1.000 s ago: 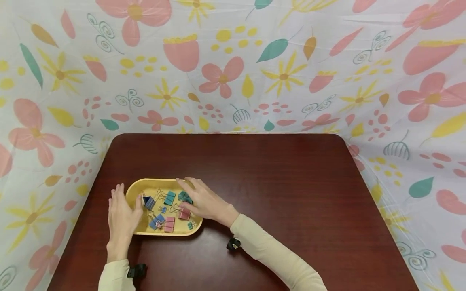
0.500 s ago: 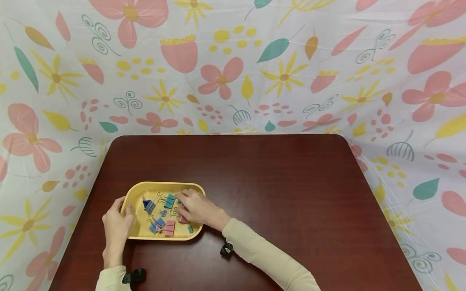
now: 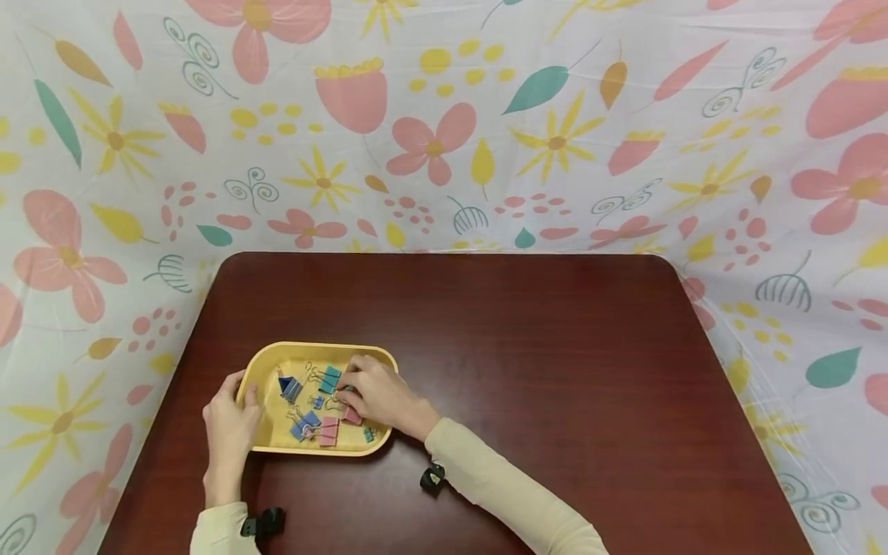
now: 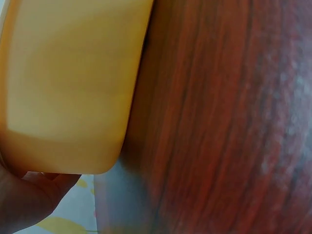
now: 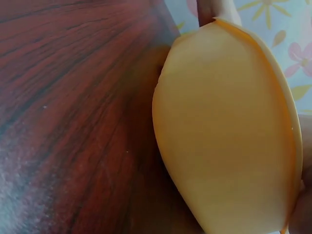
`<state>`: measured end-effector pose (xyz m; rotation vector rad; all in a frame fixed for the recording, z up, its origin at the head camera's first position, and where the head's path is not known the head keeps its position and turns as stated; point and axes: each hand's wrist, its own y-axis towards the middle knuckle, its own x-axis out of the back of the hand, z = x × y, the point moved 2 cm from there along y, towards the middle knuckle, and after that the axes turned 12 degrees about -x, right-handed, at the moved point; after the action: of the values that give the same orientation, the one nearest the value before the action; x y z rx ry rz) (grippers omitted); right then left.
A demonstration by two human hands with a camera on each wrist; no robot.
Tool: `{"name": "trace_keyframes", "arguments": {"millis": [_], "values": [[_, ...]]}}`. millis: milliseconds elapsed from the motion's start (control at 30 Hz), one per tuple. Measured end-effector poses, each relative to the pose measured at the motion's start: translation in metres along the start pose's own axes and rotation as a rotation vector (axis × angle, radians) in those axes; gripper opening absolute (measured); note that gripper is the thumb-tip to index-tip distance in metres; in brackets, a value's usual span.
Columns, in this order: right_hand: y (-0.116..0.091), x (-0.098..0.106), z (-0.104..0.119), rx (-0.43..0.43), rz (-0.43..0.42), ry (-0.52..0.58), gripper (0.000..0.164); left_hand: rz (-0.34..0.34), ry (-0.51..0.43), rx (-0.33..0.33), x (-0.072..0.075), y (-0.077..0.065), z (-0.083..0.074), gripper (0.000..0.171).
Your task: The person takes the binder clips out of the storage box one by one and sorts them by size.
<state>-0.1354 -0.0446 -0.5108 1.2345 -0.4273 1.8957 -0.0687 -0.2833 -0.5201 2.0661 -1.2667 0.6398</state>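
Note:
In the head view my left hand [image 3: 230, 420] grips the left end of a yellow tray [image 3: 267, 443], with the thumb over the rim and the fingers outside. My right hand [image 3: 381, 397] reaches over the right end. Its thumb and fingers curl round a teal binder clip [image 3: 350, 389], mostly hidden under them. A pink binder clip [image 3: 351, 416] lies right by the thumb, partly covered. In the left wrist view, part of the left hand [image 4: 29, 200] shows at the end of the tray. Fingers [image 5: 214, 9] show past the tray's far end in the right wrist view.
More binder clips lie in the tray: a teal one [image 3: 329, 379], a navy-and-blue one [image 3: 290, 388], a tiny blue one [image 3: 317, 402], a blue one [image 3: 305, 425], a pink one [image 3: 328, 432] and a small teal one [image 3: 369, 435]. The tray stands on a dark wood table [image 3: 541, 370].
My left hand has gone from straight fingers beside the tray to gripping its left end. My right fingers have moved down from the rim into the tray and curled round the teal clip.

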Motion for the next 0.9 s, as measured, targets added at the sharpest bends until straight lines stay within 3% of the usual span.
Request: {"name": "trace_keyframes", "arguments": {"millis": [233, 533, 733, 900], "values": [[0.001, 0.001, -0.003, -0.034, -0.014, 0.099, 0.016, 0.011, 0.01, 0.0, -0.003, 0.002, 0.004, 0.029], [0.005, 0.002, -0.006, -0.027, -0.112, 0.145, 0.009, 0.015, 0.007, 0.008, -0.002, 0.004, 0.005, 0.03], [0.007, 0.003, -0.01, -0.07, -0.179, 0.313, 0.003, 0.015, 0.017, 0.01, -0.002, 0.006, 0.005, 0.03], [0.008, 0.003, -0.012, -0.087, -0.173, 0.379, 0.015, 0.016, 0.022, 0.011, -0.003, 0.007, 0.005, 0.03]]}}
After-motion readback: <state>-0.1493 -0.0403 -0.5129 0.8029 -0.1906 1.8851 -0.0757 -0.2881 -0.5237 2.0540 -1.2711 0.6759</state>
